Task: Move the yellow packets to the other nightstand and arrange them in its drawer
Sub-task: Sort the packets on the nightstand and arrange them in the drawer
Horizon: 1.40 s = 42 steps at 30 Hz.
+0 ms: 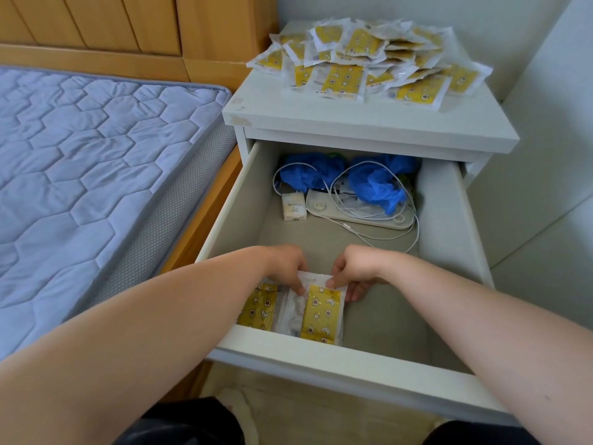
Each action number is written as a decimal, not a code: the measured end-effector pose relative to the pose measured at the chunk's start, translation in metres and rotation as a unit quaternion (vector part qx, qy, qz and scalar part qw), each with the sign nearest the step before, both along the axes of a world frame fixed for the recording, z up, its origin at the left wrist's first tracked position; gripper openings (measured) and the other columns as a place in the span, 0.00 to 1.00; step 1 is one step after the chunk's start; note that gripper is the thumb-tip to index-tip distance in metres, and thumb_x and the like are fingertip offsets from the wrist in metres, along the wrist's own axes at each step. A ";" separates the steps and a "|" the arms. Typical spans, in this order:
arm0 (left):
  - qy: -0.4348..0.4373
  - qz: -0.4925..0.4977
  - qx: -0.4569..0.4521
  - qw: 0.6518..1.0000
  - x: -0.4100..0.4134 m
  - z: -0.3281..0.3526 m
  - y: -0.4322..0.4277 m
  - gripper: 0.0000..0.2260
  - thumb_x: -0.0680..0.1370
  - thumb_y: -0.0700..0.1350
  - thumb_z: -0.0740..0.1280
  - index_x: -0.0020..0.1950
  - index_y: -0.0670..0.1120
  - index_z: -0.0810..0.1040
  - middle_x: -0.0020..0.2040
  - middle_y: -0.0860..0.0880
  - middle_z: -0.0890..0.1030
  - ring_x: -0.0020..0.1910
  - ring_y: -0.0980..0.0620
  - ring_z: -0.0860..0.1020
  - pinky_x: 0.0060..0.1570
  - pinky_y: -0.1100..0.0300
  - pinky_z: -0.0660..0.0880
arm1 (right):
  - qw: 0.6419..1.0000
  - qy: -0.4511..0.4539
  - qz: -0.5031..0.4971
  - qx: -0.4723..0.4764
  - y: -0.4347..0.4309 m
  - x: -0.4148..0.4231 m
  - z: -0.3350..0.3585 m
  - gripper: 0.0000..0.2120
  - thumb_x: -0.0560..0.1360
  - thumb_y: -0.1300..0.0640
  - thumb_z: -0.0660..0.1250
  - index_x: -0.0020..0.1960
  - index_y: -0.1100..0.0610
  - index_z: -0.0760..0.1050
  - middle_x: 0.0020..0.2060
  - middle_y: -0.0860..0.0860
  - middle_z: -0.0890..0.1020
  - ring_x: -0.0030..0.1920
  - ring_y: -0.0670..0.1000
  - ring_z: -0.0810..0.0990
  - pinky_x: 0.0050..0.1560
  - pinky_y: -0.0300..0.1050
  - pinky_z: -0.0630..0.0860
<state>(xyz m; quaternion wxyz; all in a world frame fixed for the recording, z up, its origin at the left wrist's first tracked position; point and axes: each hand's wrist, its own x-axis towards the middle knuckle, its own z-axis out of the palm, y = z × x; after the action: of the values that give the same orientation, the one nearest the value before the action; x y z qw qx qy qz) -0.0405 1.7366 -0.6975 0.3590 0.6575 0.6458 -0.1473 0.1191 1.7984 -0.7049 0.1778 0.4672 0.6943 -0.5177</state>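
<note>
Two hands, one packet in the drawer.
The left hand (285, 268) and right hand (356, 271) both pinch the top edge of a yellow packet (322, 313) — it lies just below them, near the drawer (449, 239) front, beside another packet (258, 308). A big pile (369, 59) sits on the nightstand (353, 120).

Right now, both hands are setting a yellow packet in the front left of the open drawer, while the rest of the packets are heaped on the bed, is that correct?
Not quite. The head view shows the heap of packets on top of the white nightstand, not the bed. The rest holds: the left hand and right hand hold a yellow packet at the drawer front left.
</note>
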 end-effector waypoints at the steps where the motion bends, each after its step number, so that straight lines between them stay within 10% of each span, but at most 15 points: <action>1: 0.005 -0.005 -0.002 1.000 0.000 -0.001 0.000 0.11 0.75 0.49 0.71 0.53 0.44 0.81 0.46 0.48 0.81 0.43 0.50 0.77 0.42 0.60 0.71 | 1.000 -0.005 0.002 -0.003 0.000 0.000 0.000 0.04 0.75 0.66 0.67 0.43 0.61 0.73 0.33 0.57 0.79 0.23 0.46 0.79 0.29 0.39 0.79; 14: 0.047 -0.054 -0.002 0.997 0.003 -0.003 0.000 0.11 0.76 0.49 0.69 0.54 0.44 0.81 0.50 0.46 0.83 0.47 0.47 0.80 0.45 0.57 0.75 | 1.000 -0.019 0.015 -0.002 -0.013 -0.004 -0.009 0.06 0.80 0.63 0.59 0.46 0.64 0.71 0.22 0.54 0.79 0.21 0.46 0.79 0.26 0.39 0.78; 23: 0.075 -0.078 0.025 0.994 0.005 0.008 0.001 0.19 0.75 0.48 0.71 0.65 0.47 0.74 0.59 0.49 0.78 0.56 0.48 0.76 0.50 0.58 0.72 | 0.986 -0.055 0.101 0.121 -0.009 -0.004 -0.002 0.11 0.77 0.57 0.64 0.56 0.62 0.76 0.38 0.59 0.81 0.31 0.53 0.78 0.32 0.45 0.77; 35: 0.031 0.035 0.242 0.969 0.029 0.075 0.013 0.12 0.79 0.45 0.60 0.59 0.49 0.78 0.58 0.50 0.79 0.57 0.49 0.76 0.55 0.55 0.74 | 0.918 -0.019 0.003 0.396 0.011 0.040 0.081 0.09 0.74 0.61 0.60 0.47 0.55 0.79 0.45 0.52 0.82 0.44 0.54 0.79 0.43 0.46 0.76; 42: 0.083 0.073 0.486 0.867 0.043 0.144 0.044 0.18 0.79 0.42 0.60 0.69 0.48 0.71 0.73 0.49 0.62 0.72 0.48 0.57 0.69 0.54 0.59 | 0.862 0.087 -0.080 0.493 0.032 0.066 0.145 0.10 0.76 0.62 0.59 0.49 0.55 0.78 0.47 0.50 0.80 0.46 0.51 0.77 0.47 0.47 0.76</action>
<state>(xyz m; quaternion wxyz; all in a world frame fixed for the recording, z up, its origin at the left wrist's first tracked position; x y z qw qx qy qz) 0.0029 1.7806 -0.5534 -0.0514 0.6853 0.7090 0.1582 0.1855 1.8306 -0.5602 -0.1793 0.5010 0.8317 -0.1587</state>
